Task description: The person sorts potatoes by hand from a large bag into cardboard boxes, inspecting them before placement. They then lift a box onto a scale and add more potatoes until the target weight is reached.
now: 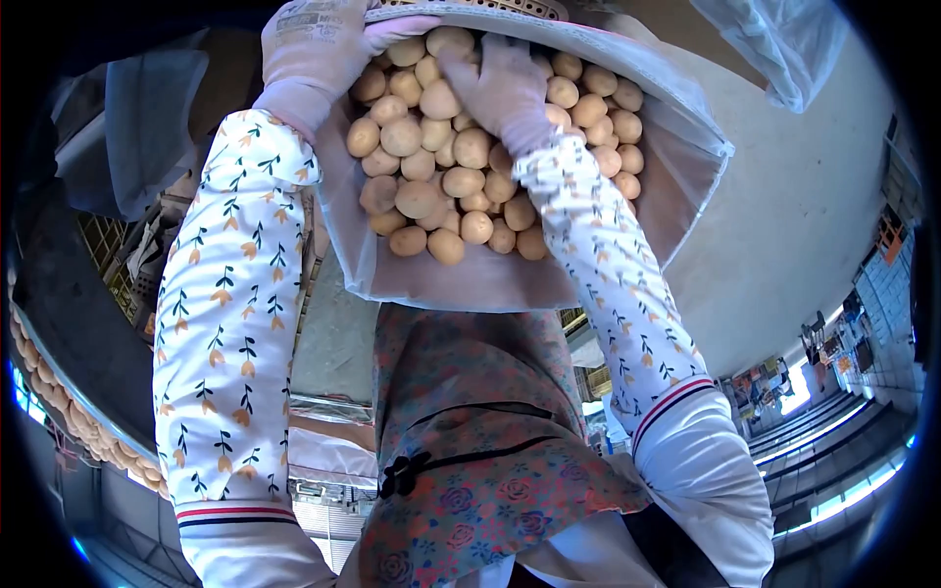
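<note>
Many round, pale-brown potatoes lie in a container lined with translucent plastic. My left hand, in a light glove, is at the far left corner of the plastic liner. Its thumb reaches inside the liner's edge, and the other fingers are mostly hidden; the hand appears closed on the liner. Also gloved, my right hand rests on the potatoes near the far side. Its thumb and fingers are apart, with the fingertips partly among the potatoes; no potato is visibly gripped.
Another translucent plastic sheet hangs at the upper right. At the far left, a curved row of potatoes runs along a dark surface. A perforated crate edge shows beyond the liner. Grey floor stretches to the right.
</note>
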`<state>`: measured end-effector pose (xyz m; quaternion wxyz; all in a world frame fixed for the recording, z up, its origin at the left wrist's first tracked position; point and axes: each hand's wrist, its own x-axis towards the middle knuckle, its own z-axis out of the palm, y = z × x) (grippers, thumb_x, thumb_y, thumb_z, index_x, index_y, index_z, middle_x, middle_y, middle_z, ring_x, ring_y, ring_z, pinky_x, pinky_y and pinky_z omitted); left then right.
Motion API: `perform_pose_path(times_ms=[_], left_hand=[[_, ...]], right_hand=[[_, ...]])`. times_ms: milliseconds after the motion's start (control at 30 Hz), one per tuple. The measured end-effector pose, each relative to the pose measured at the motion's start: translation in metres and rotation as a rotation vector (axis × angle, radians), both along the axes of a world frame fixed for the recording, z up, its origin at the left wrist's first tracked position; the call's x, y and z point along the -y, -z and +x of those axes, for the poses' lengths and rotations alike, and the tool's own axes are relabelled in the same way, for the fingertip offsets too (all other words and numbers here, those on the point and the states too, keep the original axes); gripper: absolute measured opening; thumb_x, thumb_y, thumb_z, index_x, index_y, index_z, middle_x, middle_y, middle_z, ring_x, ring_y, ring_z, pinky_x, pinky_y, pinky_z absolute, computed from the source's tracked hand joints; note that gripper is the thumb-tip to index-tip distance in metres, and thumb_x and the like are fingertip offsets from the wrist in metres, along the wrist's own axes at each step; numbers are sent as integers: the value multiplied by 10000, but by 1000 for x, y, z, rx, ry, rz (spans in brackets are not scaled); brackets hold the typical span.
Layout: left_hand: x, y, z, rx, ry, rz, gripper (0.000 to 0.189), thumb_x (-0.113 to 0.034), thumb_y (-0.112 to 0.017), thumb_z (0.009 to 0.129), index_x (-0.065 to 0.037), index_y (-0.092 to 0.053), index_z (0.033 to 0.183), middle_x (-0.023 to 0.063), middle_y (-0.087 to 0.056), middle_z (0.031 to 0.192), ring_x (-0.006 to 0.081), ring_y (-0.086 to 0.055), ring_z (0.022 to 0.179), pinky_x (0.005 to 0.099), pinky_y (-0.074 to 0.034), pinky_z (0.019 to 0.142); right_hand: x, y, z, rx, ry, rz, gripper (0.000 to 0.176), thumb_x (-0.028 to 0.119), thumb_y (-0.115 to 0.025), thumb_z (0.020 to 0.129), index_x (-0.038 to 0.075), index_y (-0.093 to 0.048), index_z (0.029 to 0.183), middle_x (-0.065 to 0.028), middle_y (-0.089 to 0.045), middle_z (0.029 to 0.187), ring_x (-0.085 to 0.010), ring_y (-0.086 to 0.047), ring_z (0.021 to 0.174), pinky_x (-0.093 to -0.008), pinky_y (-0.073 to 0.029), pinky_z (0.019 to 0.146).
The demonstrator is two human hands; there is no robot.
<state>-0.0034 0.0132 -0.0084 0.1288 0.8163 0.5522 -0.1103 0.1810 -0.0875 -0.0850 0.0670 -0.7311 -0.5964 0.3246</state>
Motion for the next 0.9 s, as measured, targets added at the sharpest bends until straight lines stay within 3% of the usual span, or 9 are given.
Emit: perform_pose_path(times_ms=[100, 200, 333, 400, 500, 600, 667, 767, 900], left_hand=[[2, 0, -1, 11, 21, 9, 555, -703, -550, 833, -193, -716, 978, 55, -695, 926, 277, -663, 933, 420, -522, 794], [-1, 6, -6, 31, 49, 39, 536, -685, -549, 845, -193, -714, 980, 43, -695, 926, 271, -661, 924, 417, -520, 792], [-1, 7, -11, 43, 66, 55, 542, -688, -548, 845, -190, -712, 984, 45, -694, 924, 267, -663, 923, 414, -520, 800], [-1, 10, -7, 46, 58, 66, 555, -698, -545, 842, -189, -712, 986, 47, -694, 924, 267, -663, 925, 412, -521, 802], [0, 8, -9, 55, 59, 75, 576, -707, -545, 839, -177, -712, 991, 54, -696, 929, 269, -665, 927, 409, -521, 805], [0, -1, 3, 124, -3, 149, 621, -739, -617, 739, -123, -696, 703, 113, -674, 725, 299, -663, 767, 429, -504, 731], [0, 0, 5, 102, -4, 117, 618, -731, -620, 742, -118, -685, 691, 111, -668, 714, 301, -659, 754, 434, -501, 717], [0, 0, 8, 107, 7, 131, 609, -717, -622, 753, -114, -680, 692, 108, -663, 707, 303, -656, 747, 438, -500, 712], [6, 7, 0, 136, 42, 218, 596, -702, -620, 767, -113, -689, 713, 113, -663, 711, 307, -661, 758, 443, -501, 718]], right_hand=[[25, -41, -24, -98, -120, -110, 453, 473, -566, 900, 43, -645, 1015, -209, -653, 979, -381, -665, 903, -474, -525, 840], [75, -72, -40, -131, -355, -59, 298, 362, -655, 821, 90, -653, 943, -165, -621, 1051, -326, -616, 1016, -456, -486, 897], [132, -70, -10, -242, -346, 285, 220, 239, -702, 750, 117, -650, 926, -98, -602, 1087, -303, -565, 1111, -451, -432, 976], [147, -83, 29, -168, -454, 303, 231, 213, -717, 718, 134, -659, 928, -64, -596, 1111, -281, -559, 1142, -522, -378, 1059], [172, -102, 62, -113, -530, 140, 258, 188, -727, 704, 127, -667, 947, -46, -606, 1074, -255, -567, 1115, -506, -391, 1047], [159, -103, 63, -77, -276, 276, 260, 144, -736, 707, 107, -669, 956, -52, -617, 1021, -255, -583, 1053, -488, -425, 1014], [103, -106, 34, -179, -291, 429, 224, 92, -716, 711, 79, -666, 929, -72, -603, 955, -278, -582, 935, -430, -471, 919], [40, -82, -12, -249, -388, 259, 239, 163, -665, 723, 94, -680, 951, -80, -604, 985, -277, -573, 943, -434, -452, 860], [-5, -65, -45, 173, -736, -4, 292, 243, -676, 739, 104, -678, 996, -82, -623, 1008, -277, -589, 969, -430, -456, 868]])
